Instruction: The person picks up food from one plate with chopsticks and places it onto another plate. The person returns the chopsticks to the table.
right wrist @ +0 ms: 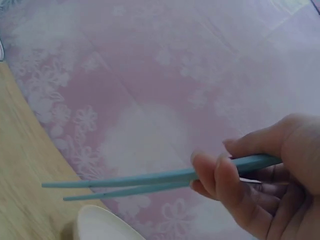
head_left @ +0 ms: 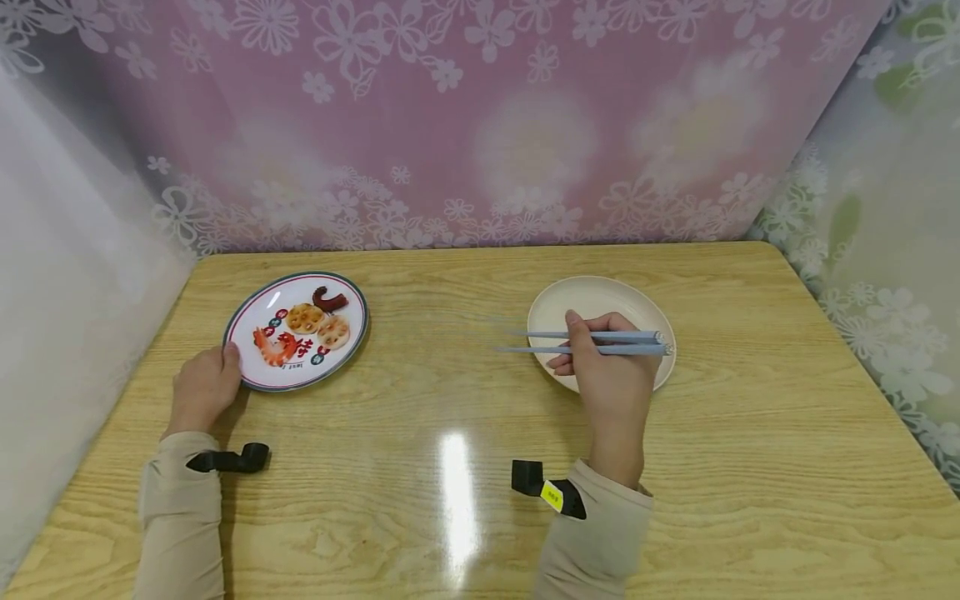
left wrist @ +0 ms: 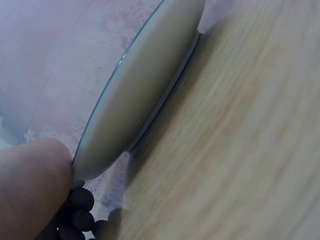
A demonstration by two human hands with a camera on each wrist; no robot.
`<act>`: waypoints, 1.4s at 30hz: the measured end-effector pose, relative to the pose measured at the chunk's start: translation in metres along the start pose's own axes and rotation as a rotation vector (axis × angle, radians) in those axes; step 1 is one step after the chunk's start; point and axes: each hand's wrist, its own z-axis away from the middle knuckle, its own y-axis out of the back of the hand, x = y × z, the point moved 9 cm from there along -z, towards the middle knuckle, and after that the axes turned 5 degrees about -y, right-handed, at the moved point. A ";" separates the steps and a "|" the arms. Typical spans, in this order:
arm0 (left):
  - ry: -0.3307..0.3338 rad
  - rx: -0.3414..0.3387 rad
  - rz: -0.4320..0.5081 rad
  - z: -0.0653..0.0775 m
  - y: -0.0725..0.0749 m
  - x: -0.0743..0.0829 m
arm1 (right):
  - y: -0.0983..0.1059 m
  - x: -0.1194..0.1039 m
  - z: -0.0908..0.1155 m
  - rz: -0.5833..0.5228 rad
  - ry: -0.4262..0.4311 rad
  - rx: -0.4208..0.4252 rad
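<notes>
My left hand [head_left: 201, 383] grips the near left rim of a white oval plate [head_left: 300, 287] with a green and red edge, thumb on top. On that plate are a shrimp [head_left: 276, 348], lotus root slices [head_left: 305, 318] and a dark red curled piece [head_left: 326, 300], beside red lettering. The plate's pale underside [left wrist: 135, 85] shows in the left wrist view. My right hand [head_left: 615, 379] holds a pair of light blue chopsticks [right wrist: 150, 178] over a plain cream plate [head_left: 592, 293]. Their tips point left, slightly apart, with nothing between them.
Both plates are on a wooden table [head_left: 360, 467], the cream one at the right. A pink floral curtain [head_left: 450, 125] hangs behind the table, with pale cloth at both sides. Dark round beads [left wrist: 81, 200] show under my thumb in the left wrist view.
</notes>
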 end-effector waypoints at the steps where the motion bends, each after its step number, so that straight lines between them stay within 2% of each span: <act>1: 0.004 -0.003 0.002 0.000 0.000 0.000 | 0.005 -0.001 0.000 0.013 -0.005 0.018; 6: 0.004 -0.011 -0.001 -0.001 -0.002 -0.002 | 0.028 -0.005 0.002 0.036 -0.022 0.106; 11: 0.003 -0.009 0.001 -0.001 -0.001 -0.003 | 0.052 -0.007 0.004 0.009 -0.050 0.184; 18: -0.006 -0.013 -0.002 -0.001 -0.002 0.001 | 0.100 -0.013 0.019 0.043 -0.210 0.323; 25: 0.002 -0.021 -0.005 -0.001 -0.001 0.000 | 0.142 -0.005 0.025 -0.070 -0.302 0.497; 32: 0.005 -0.023 -0.009 -0.001 -0.001 -0.003 | 0.161 0.003 0.023 -0.167 -0.252 0.628; 36: -0.005 -0.011 -0.012 -0.002 0.000 -0.005 | 0.168 0.009 0.020 -0.175 -0.299 0.652; 42: -0.029 0.006 -0.015 -0.002 0.000 -0.003 | 0.169 0.017 0.013 -0.154 -0.356 0.595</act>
